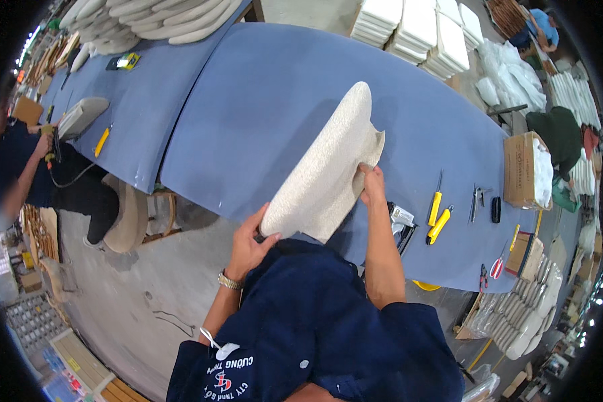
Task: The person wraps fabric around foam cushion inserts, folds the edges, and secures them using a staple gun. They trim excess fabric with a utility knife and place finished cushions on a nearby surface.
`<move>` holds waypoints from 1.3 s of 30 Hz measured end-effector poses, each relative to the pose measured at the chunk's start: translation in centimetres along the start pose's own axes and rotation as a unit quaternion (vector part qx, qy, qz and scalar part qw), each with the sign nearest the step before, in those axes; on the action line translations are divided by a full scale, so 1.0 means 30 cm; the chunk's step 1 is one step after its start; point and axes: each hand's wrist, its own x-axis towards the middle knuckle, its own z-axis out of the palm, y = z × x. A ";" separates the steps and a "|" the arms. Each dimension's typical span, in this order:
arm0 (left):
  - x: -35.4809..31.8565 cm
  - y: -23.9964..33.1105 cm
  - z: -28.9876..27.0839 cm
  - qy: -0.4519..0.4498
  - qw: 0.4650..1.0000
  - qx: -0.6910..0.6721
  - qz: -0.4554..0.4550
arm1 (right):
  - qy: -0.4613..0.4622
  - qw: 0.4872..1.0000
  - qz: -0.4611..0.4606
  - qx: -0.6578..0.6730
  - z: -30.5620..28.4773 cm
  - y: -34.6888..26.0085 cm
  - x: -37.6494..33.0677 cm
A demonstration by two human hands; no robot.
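Observation:
A cream fabric-covered chair pad (319, 161) is tilted up on its edge over the near side of the blue table, long and rounded at its far end. Along its right side the fabric hangs loose, with a raw edge. My left hand (248, 239) grips the pad's near left end, thumb on top and fingers partly hidden beneath. On the other side, my right hand (372, 182) pinches the loose fabric edge. Beside my right forearm lies a staple gun (400, 224). A yellow-handled screwdriver (435, 202) and a yellow utility knife (440, 225) rest to its right.
The blue table (248, 87) also carries pliers (476, 201), red-handled scissors (497, 266) and a cardboard box (524, 171). White padded stacks (409, 33) stand beyond it. On the left, a person (43, 161) holds a tool at another pad (84, 117).

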 end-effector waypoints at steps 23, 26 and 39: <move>1.092 0.563 0.504 -0.166 0.932 0.312 0.077 | 0.321 0.926 -0.057 -0.191 0.266 0.004 0.074; 1.021 0.531 0.486 -0.142 0.946 0.274 0.102 | 0.323 0.928 -0.059 -0.175 0.263 0.004 0.064; 0.058 0.034 0.021 0.052 0.989 0.114 -0.077 | 0.309 0.910 -0.088 -0.262 0.286 -0.016 0.099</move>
